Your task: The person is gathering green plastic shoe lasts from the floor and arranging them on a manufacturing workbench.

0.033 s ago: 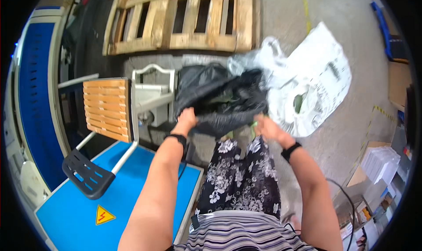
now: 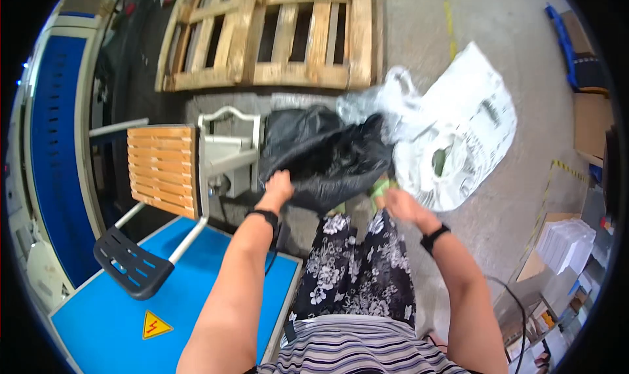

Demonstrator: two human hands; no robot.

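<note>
Your left side is hemmed: chair point(image 2: 164, 171), blue cabinet point(image 2: 105, 321). Pallet point(image 2: 275, 33) blocks ahead. White bag point(image 2: 458, 131) lies right; bare floor point(image 2: 511, 197) beyond it open.

Black wristbands point(image 2: 265, 214) – striped top point(image 2: 367, 354) (floral skirt point(image 2: 357, 269))

1. Both forearms come up from the lower edge, bare, reaching forward and slightly inward.
2. The left hand point(image 2: 280, 187) is curled over, fingers closed in a grip, a dark band on its wrist.
3. The right hand point(image 2: 401, 205) is blurred, fingers bent loosely; whether it grips cannot be told. A dark band circles that wrist too.
</note>
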